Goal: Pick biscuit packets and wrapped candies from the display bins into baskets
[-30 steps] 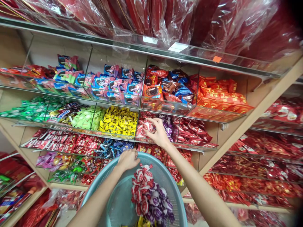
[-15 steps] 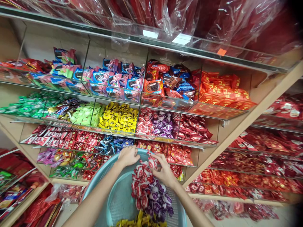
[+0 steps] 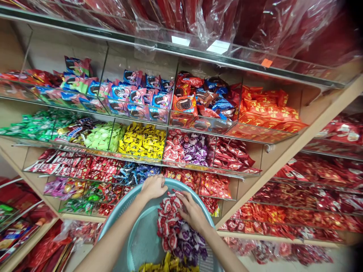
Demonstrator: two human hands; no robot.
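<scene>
A teal plastic basket (image 3: pixel 138 241) is in front of me, below the shelves. At its far rim my left hand (image 3: pixel 154 186) is closed, gripping the edge. My right hand (image 3: pixel 193 211) is inside the basket, its fingers apart and touching the heap of red-and-white wrapped candies (image 3: pixel 168 217). Purple-and-white wrapped candies (image 3: pixel 188 241) lie beside and below that hand. Yellow-wrapped candies (image 3: pixel 167 263) show at the bottom of the picture, partly cut off. Part of the heap under my right palm is hidden.
Clear-fronted shelves hold sorted sweets, among them yellow candies (image 3: pixel 143 141), purple candies (image 3: pixel 195 149) and packaged cookies (image 3: pixel 136 96). A wooden side panel (image 3: pixel 286 158) slants along the right. More red packets (image 3: pixel 309 189) fill shelves beyond it.
My right hand has moved down and slightly left with the red-and-white candy it was pinching, onto the heap, and its fingers have spread. My left hand stays on the rim.
</scene>
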